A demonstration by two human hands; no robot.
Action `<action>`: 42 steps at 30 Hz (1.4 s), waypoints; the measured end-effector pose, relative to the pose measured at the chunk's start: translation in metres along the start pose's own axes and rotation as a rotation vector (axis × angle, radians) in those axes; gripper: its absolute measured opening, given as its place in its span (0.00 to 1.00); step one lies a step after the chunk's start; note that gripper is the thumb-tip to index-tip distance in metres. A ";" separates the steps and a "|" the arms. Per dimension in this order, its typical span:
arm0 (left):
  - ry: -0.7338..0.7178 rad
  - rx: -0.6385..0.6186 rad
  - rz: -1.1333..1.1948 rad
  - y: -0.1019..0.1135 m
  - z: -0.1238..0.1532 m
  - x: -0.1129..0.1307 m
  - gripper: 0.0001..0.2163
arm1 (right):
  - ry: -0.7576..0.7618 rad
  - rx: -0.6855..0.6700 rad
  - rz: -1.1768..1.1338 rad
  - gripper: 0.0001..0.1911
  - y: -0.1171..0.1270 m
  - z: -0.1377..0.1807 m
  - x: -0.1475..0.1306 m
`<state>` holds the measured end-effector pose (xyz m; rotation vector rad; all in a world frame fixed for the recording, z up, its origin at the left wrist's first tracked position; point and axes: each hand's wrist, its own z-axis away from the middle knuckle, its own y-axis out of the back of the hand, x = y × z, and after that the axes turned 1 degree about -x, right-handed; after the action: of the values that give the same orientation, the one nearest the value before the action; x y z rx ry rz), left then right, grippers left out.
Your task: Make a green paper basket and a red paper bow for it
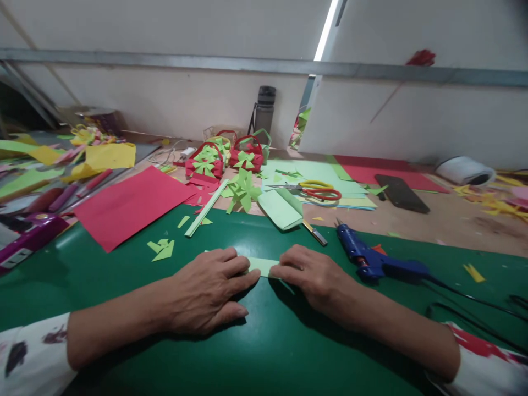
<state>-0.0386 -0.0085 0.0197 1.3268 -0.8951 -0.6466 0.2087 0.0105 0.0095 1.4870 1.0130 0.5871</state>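
A pale green paper strip (264,268) lies across the green mat between my two hands. My left hand (206,291) presses the strip's left part down with bent fingers, the thumb apart from them on the mat side. At the strip's right end, my right hand (317,275) pinches the paper between thumb and fingers; part of that end is hidden. Just beyond my hands lie a folded pale green paper piece (282,209), a cutter knife (315,233), a narrow folded strip (207,208) and a green paper bow (243,191).
A blue glue gun (371,256) with its cord lies right of my right hand. Scissors (313,188) rest on stacked paper sheets. Red paper (134,206) and green scraps (163,248) lie to the left. Small red paper baskets (247,157) and a dark bottle (264,115) stand behind.
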 end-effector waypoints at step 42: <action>0.084 0.348 -0.292 0.003 0.067 -0.022 0.11 | 0.243 0.077 0.042 0.14 -0.005 0.002 0.013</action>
<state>-0.1072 -0.0261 0.0192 1.8071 -0.7735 -0.6725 0.2159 0.0204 0.0016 1.5330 1.2053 0.7803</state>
